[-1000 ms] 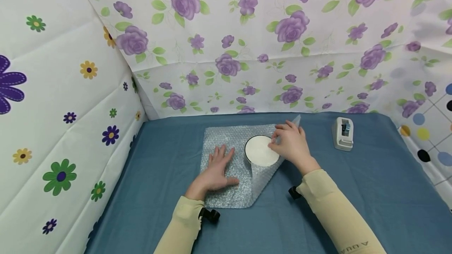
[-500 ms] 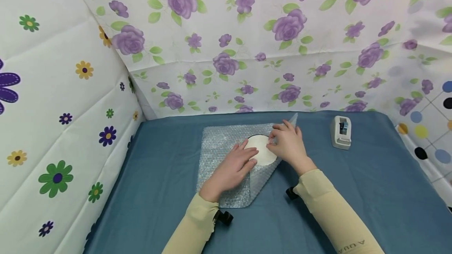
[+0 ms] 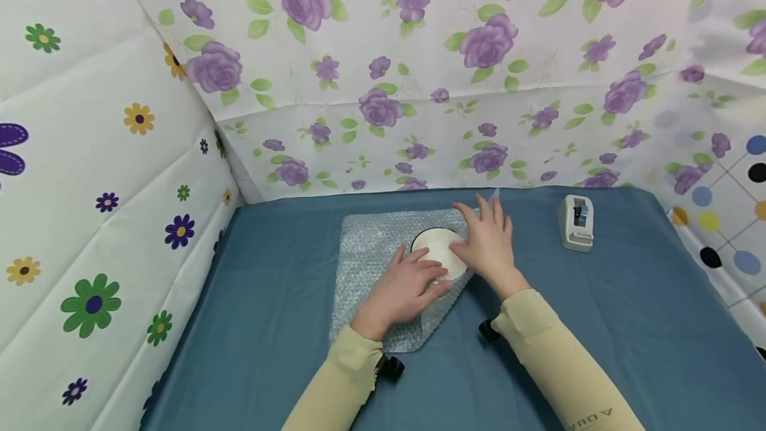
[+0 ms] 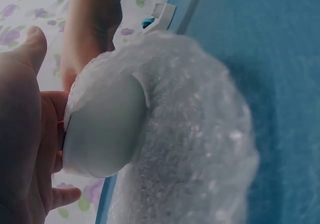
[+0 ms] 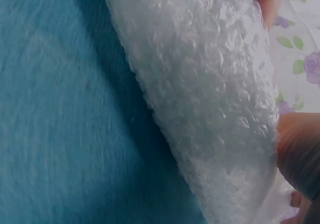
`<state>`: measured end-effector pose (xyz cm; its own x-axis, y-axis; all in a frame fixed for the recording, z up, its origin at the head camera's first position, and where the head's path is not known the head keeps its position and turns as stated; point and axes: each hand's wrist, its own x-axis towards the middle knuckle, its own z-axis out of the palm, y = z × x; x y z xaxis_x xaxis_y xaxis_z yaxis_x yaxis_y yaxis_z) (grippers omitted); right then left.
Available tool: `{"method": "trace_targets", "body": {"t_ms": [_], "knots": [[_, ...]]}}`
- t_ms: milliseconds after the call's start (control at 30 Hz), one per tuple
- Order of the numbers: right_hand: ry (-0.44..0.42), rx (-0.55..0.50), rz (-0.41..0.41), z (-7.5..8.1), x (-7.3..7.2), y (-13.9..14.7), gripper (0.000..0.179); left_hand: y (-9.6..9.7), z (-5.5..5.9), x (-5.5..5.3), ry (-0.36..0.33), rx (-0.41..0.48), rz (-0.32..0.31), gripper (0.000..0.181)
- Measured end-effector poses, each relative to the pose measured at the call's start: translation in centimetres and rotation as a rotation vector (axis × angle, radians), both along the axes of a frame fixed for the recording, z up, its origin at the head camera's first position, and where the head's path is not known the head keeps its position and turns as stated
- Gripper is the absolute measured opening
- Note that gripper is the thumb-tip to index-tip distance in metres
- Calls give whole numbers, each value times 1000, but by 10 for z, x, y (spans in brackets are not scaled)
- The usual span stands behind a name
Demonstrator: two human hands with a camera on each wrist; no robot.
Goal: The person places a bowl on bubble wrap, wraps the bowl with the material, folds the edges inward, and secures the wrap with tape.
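A white bowl [image 3: 426, 242] with a thin dark rim stands upright on a sheet of bubble wrap [image 3: 364, 245]. The wrap's right-hand part is folded up against the bowl's side, as the left wrist view shows beside the bowl's wall [image 4: 100, 134]. My left hand [image 3: 407, 288] reaches over the bowl's near left rim with its fingers extended. On the other side, my right hand [image 3: 489, 239] has its fingers spread, and its thumb [image 5: 302, 149] presses the raised bubble wrap [image 5: 210, 88] at the rim. The wrap's far corner is partly hidden behind that hand.
A white tape dispenser [image 3: 577, 223] stands on the blue tablecloth [image 3: 281, 298] at the back right. Flowered cloth [image 3: 359, 52] hangs behind the table, and another patterned sheet [image 3: 120, 151] rises along the left side.
My left hand has moved from flat on the wrap, rightward onto the bowl's rim. The right hand's pinching fingers have spread apart, staying at the bowl's right rim.
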<state>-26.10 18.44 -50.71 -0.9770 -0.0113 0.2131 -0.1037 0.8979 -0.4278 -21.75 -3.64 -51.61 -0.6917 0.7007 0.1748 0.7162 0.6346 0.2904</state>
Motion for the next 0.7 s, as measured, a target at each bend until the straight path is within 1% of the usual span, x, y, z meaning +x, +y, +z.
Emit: {"method": "trace_targets", "body": {"t_ms": [100, 200, 300, 500, 633, 700], "knots": [[-11, -39, -29, -2, 0, 0, 84, 2, -2, 0, 22, -32, 12, 53], [-33, -80, -47, -4, 0, -1, 91, 3, -2, 1, 14, -51, 27, 53], [-43, -98, -53, -4, 1, 0, 96, 4, -1, 2, 7, -61, 36, 53], [-76, -141, -66, -5, -1, 0, 102, 5, 0, 3, 13, -74, 34, 53], [-140, -230, -52, -8, -2, 4, 110, 5, 0, 2, 14, -79, 34, 54], [-178, -298, -31, -9, -3, 7, 115, 5, -1, 2, 13, -76, 34, 55]]}}
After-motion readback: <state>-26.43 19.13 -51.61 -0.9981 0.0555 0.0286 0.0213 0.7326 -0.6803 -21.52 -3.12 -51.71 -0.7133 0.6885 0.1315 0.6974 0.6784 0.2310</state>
